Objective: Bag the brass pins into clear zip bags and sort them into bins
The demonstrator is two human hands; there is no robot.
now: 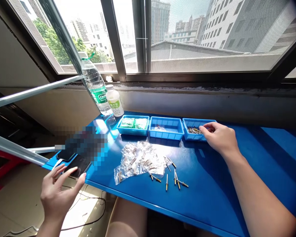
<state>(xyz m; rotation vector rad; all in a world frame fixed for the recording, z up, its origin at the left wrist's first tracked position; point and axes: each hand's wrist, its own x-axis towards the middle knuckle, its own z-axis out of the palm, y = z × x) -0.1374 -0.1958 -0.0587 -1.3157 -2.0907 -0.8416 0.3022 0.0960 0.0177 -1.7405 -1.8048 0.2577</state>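
Note:
My right hand (220,136) reaches to the right-hand blue bin (190,136), with curled fingers over the blind rivets (194,130) inside. Its fingertips are partly hidden, so I cannot make out what they hold, if anything. At the left table edge my left hand (58,189) has its fingers spread beside a dark phone (78,164); nothing shows in its grasp. A pile of small clear plastic bags (144,158) with rivets inside lies mid-table. Several loose rivets (167,182) are scattered along its right and front sides.
The middle bin (166,134) holds a few small pieces; the left bin (133,132) holds green-and-white packets (134,123). A large water bottle (95,82) and a white bottle (115,102) stand behind. Metal frame bars (37,89) cross the left; cables (105,205) hang below the table.

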